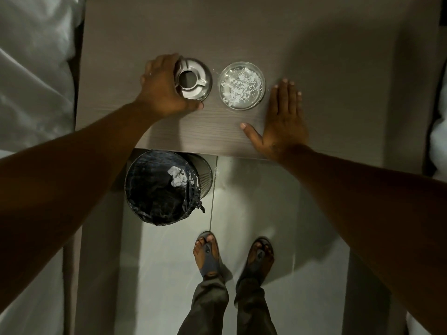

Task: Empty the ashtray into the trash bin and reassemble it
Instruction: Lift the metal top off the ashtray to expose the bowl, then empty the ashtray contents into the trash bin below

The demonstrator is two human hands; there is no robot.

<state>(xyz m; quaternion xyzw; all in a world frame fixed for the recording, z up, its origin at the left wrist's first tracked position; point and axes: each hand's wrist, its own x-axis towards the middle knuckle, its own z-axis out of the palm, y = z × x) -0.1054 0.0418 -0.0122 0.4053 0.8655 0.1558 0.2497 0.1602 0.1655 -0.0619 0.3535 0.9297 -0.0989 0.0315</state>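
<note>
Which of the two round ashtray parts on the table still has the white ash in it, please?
The glass bowl, the right-hand one beside the flat right hand. The metal lid under the left hand shows only a dark centre hole.

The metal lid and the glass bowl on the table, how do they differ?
The metal lid is opaque steel with a centre hole; the glass bowl is clear and holds white bits. The left hand grips the lid; the bowl stands untouched, the right hand flat beside it. Both are round.
</note>
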